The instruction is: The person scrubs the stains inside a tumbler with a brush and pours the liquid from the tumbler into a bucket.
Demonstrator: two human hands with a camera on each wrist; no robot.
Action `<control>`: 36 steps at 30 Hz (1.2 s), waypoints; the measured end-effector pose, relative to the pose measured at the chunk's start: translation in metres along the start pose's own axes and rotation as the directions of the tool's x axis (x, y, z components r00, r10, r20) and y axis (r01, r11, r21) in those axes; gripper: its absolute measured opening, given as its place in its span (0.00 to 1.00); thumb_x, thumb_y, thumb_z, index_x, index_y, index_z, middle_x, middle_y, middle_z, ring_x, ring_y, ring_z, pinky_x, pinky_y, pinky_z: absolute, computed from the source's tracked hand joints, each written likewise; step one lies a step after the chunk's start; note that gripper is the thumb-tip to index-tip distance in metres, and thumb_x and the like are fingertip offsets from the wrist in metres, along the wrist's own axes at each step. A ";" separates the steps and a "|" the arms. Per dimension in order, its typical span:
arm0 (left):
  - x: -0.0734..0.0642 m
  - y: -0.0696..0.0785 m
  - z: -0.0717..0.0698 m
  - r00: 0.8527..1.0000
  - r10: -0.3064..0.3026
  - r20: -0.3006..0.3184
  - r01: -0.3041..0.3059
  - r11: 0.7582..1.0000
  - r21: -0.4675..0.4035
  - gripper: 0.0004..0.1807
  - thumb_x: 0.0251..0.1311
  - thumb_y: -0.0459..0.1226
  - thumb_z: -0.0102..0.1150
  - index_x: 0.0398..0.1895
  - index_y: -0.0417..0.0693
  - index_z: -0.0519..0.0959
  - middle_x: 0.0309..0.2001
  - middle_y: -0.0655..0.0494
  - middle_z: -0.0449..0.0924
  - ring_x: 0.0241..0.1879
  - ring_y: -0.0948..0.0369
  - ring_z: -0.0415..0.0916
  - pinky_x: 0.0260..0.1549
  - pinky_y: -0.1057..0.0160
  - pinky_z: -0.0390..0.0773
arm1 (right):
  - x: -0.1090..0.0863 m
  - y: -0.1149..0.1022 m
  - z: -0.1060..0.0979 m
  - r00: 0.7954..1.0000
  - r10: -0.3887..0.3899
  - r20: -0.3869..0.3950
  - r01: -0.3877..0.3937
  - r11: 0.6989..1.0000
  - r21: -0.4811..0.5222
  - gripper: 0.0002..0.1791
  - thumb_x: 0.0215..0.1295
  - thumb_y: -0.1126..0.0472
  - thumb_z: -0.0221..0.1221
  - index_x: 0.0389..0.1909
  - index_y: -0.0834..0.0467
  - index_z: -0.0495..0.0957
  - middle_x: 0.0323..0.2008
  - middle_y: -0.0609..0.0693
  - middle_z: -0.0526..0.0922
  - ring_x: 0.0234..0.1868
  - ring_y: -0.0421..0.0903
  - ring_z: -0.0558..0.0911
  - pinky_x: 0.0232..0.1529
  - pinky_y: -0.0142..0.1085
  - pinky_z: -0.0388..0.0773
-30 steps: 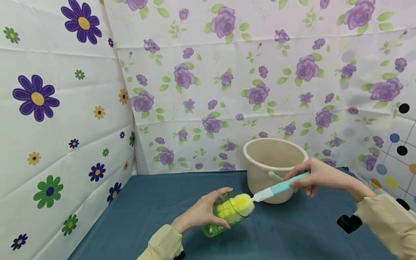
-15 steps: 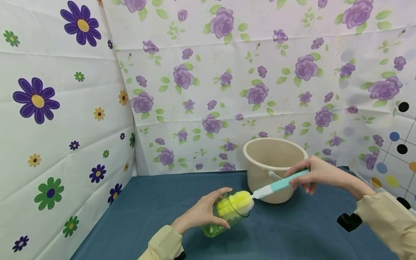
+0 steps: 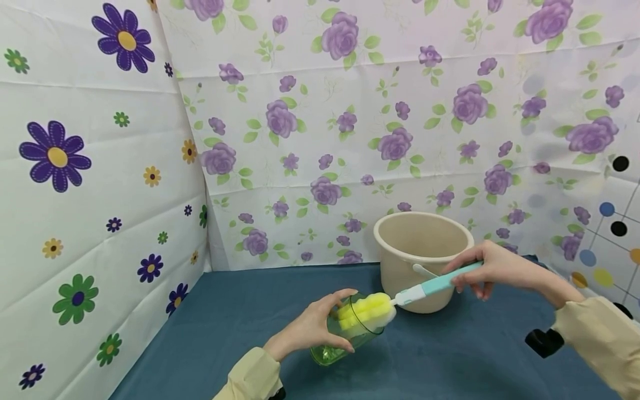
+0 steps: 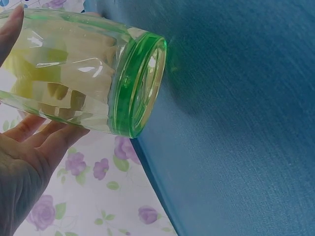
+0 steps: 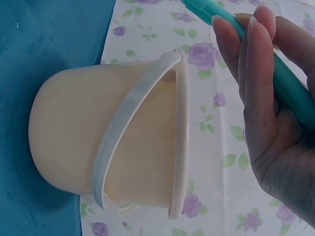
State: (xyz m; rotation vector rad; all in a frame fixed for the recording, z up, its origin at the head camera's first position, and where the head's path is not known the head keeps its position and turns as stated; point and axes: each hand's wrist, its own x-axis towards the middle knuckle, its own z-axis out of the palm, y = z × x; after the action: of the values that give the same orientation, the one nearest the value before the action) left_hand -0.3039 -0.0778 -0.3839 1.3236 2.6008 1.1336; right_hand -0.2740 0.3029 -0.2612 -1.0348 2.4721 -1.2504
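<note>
My left hand (image 3: 312, 325) grips a clear green glass cup (image 4: 93, 73), tilted with its mouth up toward the right. In my right hand (image 3: 500, 272) is the teal and white handle of a bottle brush (image 3: 440, 284), pinched between thumb and fingers. The brush's yellow and white sponge head (image 3: 370, 311) sits partly inside the cup, its white end sticking out past the rim. In the left wrist view the cup's thick green base (image 4: 140, 86) faces the blue cloth, and the yellow sponge shows blurred through the wall.
A beige bucket (image 3: 395, 266) with a pale handle (image 5: 125, 120) stands upright behind the brush, close to my right hand. Blue cloth (image 3: 250, 311) covers the table. Flower-printed sheets (image 3: 300, 166) hang at the back and on the left.
My right hand has drawn the brush slightly to the right, so a bit more of the sponge shows outside the cup. My left hand and the cup stay nearly still.
</note>
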 end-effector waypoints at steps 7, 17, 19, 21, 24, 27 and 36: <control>0.000 -0.001 0.000 1.000 -0.013 0.009 0.014 1.000 -0.021 0.51 0.38 0.52 0.71 0.67 0.72 0.51 0.52 0.62 0.66 0.47 0.63 0.66 0.39 0.57 0.71 | -0.003 0.002 -0.001 1.000 -0.010 0.015 0.010 1.000 0.008 0.13 0.63 0.67 0.55 0.47 0.64 0.77 0.25 0.57 0.79 0.14 0.50 0.76 0.14 0.45 0.73; 0.002 -0.001 0.001 1.000 -0.009 0.022 0.009 1.000 -0.021 0.51 0.38 0.52 0.71 0.67 0.72 0.51 0.53 0.62 0.65 0.49 0.64 0.65 0.40 0.53 0.70 | -0.006 0.004 0.000 1.000 -0.018 0.011 0.018 0.999 0.041 0.13 0.63 0.68 0.54 0.48 0.64 0.77 0.25 0.58 0.80 0.15 0.51 0.76 0.14 0.45 0.73; 0.002 -0.001 0.001 1.000 -0.003 0.019 0.003 1.000 -0.019 0.51 0.38 0.52 0.71 0.67 0.71 0.51 0.53 0.61 0.65 0.49 0.64 0.65 0.40 0.53 0.70 | -0.005 0.004 0.000 1.000 -0.015 0.008 0.014 0.999 0.039 0.13 0.63 0.67 0.55 0.48 0.64 0.77 0.25 0.59 0.79 0.15 0.51 0.76 0.14 0.45 0.73; 0.002 -0.001 0.001 1.000 0.004 0.012 -0.003 1.000 -0.014 0.51 0.38 0.52 0.71 0.67 0.71 0.51 0.54 0.61 0.65 0.49 0.64 0.65 0.40 0.53 0.70 | -0.004 0.003 0.001 1.000 -0.010 0.002 0.010 0.999 0.039 0.13 0.63 0.67 0.55 0.48 0.64 0.77 0.25 0.59 0.79 0.15 0.51 0.76 0.15 0.46 0.73; 0.001 -0.002 0.001 1.000 0.002 0.002 -0.002 1.000 -0.014 0.51 0.38 0.52 0.71 0.67 0.70 0.52 0.54 0.61 0.65 0.49 0.63 0.65 0.40 0.53 0.70 | -0.003 0.003 0.001 1.000 -0.010 0.000 0.010 0.999 0.041 0.13 0.63 0.67 0.55 0.48 0.64 0.77 0.25 0.59 0.79 0.15 0.51 0.76 0.15 0.46 0.73; -0.001 -0.003 0.002 1.000 -0.016 -0.005 0.016 1.000 -0.019 0.51 0.37 0.53 0.71 0.67 0.71 0.52 0.53 0.62 0.64 0.49 0.63 0.65 0.40 0.53 0.70 | -0.002 0.003 0.000 1.000 -0.022 0.000 0.022 0.999 0.047 0.13 0.63 0.68 0.55 0.48 0.64 0.77 0.25 0.59 0.79 0.15 0.51 0.76 0.15 0.46 0.73; -0.002 -0.003 0.001 1.000 -0.021 -0.017 0.020 1.000 -0.021 0.52 0.37 0.53 0.70 0.68 0.65 0.53 0.54 0.60 0.63 0.48 0.62 0.64 0.40 0.55 0.70 | -0.003 0.010 0.000 0.999 -0.051 -0.016 0.052 0.996 0.067 0.14 0.63 0.69 0.54 0.49 0.68 0.75 0.25 0.59 0.79 0.15 0.52 0.76 0.15 0.46 0.73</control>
State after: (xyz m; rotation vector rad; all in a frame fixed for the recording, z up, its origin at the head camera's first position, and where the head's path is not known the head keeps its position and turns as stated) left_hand -0.3039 -0.0800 -0.3868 1.2860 2.6009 1.1716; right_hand -0.2773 0.3088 -0.2694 -1.0826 2.4103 -1.3509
